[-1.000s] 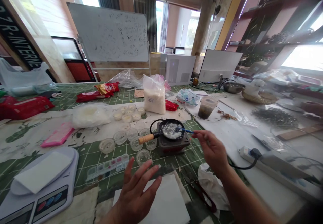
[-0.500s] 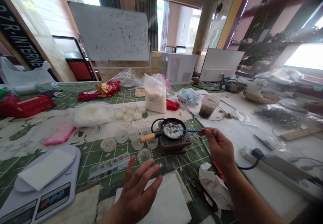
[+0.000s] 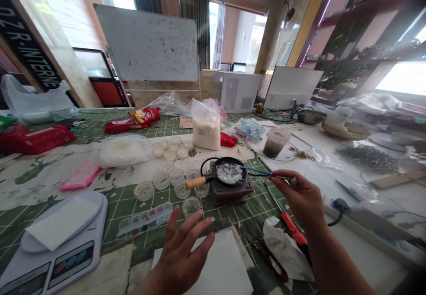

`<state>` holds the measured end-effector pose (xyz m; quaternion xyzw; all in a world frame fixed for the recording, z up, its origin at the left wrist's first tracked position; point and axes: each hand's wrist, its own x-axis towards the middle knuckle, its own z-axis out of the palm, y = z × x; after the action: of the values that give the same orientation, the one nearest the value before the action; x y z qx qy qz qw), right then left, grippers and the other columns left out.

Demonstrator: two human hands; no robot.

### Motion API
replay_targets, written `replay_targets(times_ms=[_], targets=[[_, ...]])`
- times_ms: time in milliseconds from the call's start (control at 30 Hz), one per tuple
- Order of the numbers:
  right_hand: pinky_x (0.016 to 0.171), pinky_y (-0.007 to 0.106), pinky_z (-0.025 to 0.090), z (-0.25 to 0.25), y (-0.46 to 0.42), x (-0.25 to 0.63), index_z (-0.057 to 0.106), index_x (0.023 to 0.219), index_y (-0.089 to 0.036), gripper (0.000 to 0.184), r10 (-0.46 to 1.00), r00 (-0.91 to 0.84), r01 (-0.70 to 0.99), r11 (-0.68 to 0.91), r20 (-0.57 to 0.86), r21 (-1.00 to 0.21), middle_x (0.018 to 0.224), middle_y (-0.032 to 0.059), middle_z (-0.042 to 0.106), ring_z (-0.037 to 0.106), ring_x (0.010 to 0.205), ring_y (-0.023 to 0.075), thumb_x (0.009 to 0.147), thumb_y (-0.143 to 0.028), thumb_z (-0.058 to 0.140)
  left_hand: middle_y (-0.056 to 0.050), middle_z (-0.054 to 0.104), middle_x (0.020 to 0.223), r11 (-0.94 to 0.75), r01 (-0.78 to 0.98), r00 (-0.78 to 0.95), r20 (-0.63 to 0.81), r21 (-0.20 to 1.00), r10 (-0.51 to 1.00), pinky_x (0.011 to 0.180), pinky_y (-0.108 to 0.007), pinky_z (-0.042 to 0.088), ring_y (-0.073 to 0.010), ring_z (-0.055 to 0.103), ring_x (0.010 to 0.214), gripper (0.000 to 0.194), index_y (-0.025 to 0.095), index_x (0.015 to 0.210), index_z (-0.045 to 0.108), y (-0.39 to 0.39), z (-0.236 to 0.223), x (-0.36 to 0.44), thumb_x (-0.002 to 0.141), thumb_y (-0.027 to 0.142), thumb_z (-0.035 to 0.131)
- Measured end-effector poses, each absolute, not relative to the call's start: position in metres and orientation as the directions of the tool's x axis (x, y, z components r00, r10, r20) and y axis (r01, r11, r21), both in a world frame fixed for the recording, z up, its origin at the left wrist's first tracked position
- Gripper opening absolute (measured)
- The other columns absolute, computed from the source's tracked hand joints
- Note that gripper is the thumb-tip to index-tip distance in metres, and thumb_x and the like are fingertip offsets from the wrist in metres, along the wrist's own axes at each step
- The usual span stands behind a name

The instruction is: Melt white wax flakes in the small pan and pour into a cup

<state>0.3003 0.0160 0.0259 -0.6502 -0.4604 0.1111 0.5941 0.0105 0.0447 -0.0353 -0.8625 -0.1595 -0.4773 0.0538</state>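
A small black frying pan [image 3: 244, 174] with a wooden handle rests on a little hot plate [image 3: 233, 194]. White lumps, partly melted by their look, lie in the pan [image 3: 229, 173]. My right hand [image 3: 299, 197] pinches a thin blue stick [image 3: 256, 171], whose far end reaches into the pan. My left hand [image 3: 184, 250] hovers with fingers spread over white sheets [image 3: 222, 259], holding nothing. Several clear round cups [image 3: 161, 180] stand left of the pan, close to its handle. A clear pill-box-like case [image 3: 146, 218] lies beyond my left fingers.
A kitchen scale [image 3: 89, 237] with a white sheet on it sits at left. Near my right arm lie scissors [image 3: 271, 257], crumpled tissue [image 3: 282, 246] and a red-handled tool [image 3: 293, 228]. Behind the pan stand a bag of pale granules [image 3: 206, 131] and a plastic cup [image 3: 275, 142].
My right hand has moved right and slightly down, and the stick's tip has shifted toward the pan's upper right. The white lumps look more spread. My left hand stays in place.
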Motion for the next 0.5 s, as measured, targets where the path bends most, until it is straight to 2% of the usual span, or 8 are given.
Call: replay_targets(times_ms=[133,300,433,500], targets=[[0.069,0.032,0.049,0.024,0.017,0.295,0.072,0.087,-0.022,0.025,0.793,0.456,0.53,0.123,0.404,-0.839,0.075,0.0032,0.074,0.066,0.072,0.0207,0.078,-0.045,0.068,-0.014,0.071,0.105,-0.943,0.326,0.487,0.844,0.062,0.224,0.109,-0.066,0.02,-0.0301,0.057,0.116,0.022,0.013,0.093,0.07,0.045,-0.034,0.011,0.084,0.001,0.054],[0.079,0.036,0.049,0.019,0.021,0.29,0.068,0.092,-0.023,0.026,0.648,0.54,0.689,0.027,0.537,-0.724,0.082,0.0048,0.074,0.067,0.085,0.0244,0.086,-0.046,0.058,-0.013,0.072,0.104,-0.942,0.329,0.49,0.842,0.062,0.226,0.11,-0.065,0.02,-0.029,0.058,0.116,0.022,0.014,0.093,0.07,0.044,-0.033,0.011,0.085,0.002,0.054],[0.08,0.035,0.05,0.018,0.022,0.284,0.068,0.097,-0.023,0.025,0.783,0.329,0.678,0.193,0.528,-0.709,0.09,0.0055,0.075,0.067,0.088,0.0227,0.091,-0.041,0.052,-0.014,0.072,0.104,-0.942,0.329,0.484,0.845,0.063,0.225,0.11,-0.065,0.02,-0.0296,0.058,0.116,0.022,0.013,0.094,0.07,0.043,-0.033,0.011,0.085,0.001,0.054],[0.077,0.034,0.05,0.018,0.022,0.284,0.068,0.095,-0.022,0.026,0.797,0.335,0.626,0.211,0.503,-0.751,0.086,0.0052,0.074,0.067,0.082,0.0212,0.092,-0.042,0.051,-0.014,0.072,0.104,-0.942,0.331,0.481,0.848,0.058,0.221,0.11,-0.065,0.02,-0.0295,0.058,0.115,0.022,0.013,0.093,0.07,0.043,-0.033,0.011,0.085,0.0,0.054]])
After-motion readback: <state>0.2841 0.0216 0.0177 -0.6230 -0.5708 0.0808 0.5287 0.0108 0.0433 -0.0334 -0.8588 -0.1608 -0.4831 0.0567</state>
